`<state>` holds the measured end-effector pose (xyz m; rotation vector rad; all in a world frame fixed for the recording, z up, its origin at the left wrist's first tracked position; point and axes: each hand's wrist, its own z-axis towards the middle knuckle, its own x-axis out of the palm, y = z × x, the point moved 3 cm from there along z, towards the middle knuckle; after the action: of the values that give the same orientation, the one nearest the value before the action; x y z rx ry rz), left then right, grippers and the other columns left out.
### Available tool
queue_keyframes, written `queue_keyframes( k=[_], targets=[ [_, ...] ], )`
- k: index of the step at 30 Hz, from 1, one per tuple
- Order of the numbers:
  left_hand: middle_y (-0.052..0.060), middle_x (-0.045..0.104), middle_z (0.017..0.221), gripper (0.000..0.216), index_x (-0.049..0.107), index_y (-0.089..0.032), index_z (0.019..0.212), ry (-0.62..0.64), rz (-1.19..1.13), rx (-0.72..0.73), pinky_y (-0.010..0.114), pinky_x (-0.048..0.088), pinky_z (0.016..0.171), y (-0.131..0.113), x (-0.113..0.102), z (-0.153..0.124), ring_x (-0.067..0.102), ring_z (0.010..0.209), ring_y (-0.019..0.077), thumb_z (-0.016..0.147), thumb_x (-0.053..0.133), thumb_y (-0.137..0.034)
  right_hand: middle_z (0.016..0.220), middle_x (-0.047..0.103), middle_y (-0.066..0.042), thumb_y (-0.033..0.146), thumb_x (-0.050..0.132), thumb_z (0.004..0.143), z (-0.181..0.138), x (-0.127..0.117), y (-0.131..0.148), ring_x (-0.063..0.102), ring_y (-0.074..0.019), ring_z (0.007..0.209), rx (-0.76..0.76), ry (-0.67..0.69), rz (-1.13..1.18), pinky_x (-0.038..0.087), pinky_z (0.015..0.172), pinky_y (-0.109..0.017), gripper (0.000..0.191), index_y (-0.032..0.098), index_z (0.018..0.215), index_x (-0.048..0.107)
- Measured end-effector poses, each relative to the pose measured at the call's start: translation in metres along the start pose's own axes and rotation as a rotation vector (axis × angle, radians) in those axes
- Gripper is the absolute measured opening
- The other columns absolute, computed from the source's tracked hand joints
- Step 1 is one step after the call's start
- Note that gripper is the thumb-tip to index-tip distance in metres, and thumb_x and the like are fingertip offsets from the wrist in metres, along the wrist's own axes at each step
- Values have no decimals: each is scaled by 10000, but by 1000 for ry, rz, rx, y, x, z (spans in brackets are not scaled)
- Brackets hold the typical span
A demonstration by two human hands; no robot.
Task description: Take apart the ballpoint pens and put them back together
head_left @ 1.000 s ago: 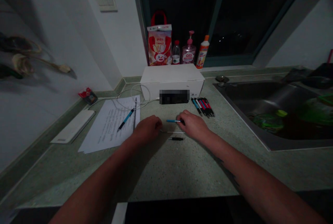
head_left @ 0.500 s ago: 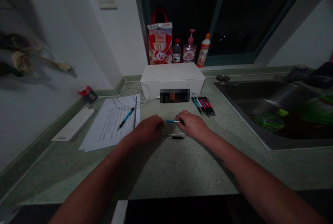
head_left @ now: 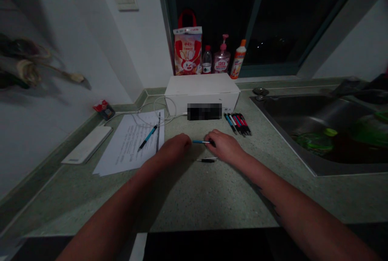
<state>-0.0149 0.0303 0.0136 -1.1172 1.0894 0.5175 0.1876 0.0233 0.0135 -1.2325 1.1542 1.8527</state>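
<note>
In the middle of the counter, my right hand [head_left: 224, 144] is closed around the dark end of a blue pen [head_left: 198, 142], which points left. My left hand [head_left: 179, 146] is closed too, its fingertips right at the pen's blue end. What those left fingers hold, if anything, is hidden. Just below the hands lie a black pen part [head_left: 207, 161] and a thin white rod [head_left: 212, 158], partly behind my right hand. To the left, a blue and black pen [head_left: 147, 138] rests across printed sheets [head_left: 121, 152].
Several pens [head_left: 238, 124] lie in a row at the right, before a white box [head_left: 201, 85]. A blurred dark object [head_left: 204, 111] with a white cable [head_left: 174, 118] sits against the box. A metal sink [head_left: 303, 160] is at right, a flat white case [head_left: 87, 146] at left.
My left fingers have closed in at the blue pen's end. Less of the thin white rod shows on its left side. My right hand keeps its hold in the same place.
</note>
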Motion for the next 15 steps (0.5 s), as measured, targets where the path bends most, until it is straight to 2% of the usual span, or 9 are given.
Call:
queue_keyframes(
  k=[7,15],
  targets=[
    [17,627,766,119,595,-208,851,-233,-373,-60,312,424,664,6,-1,7,559,700,187,866,518,-297,911,639,-38,230,630,904,0,1,1,606,-170,787,-26,-45,102,391,670,-282,59,196,929,671],
    [-31,567,632,130,597,-194,833,-264,-651,-182,269,425,583,5,1,12,532,586,145,818,585,-322,893,628,-40,190,624,893,2,-2,1,602,-165,772,-42,-104,229,427,695,-289,47,190,921,662]
  ],
)
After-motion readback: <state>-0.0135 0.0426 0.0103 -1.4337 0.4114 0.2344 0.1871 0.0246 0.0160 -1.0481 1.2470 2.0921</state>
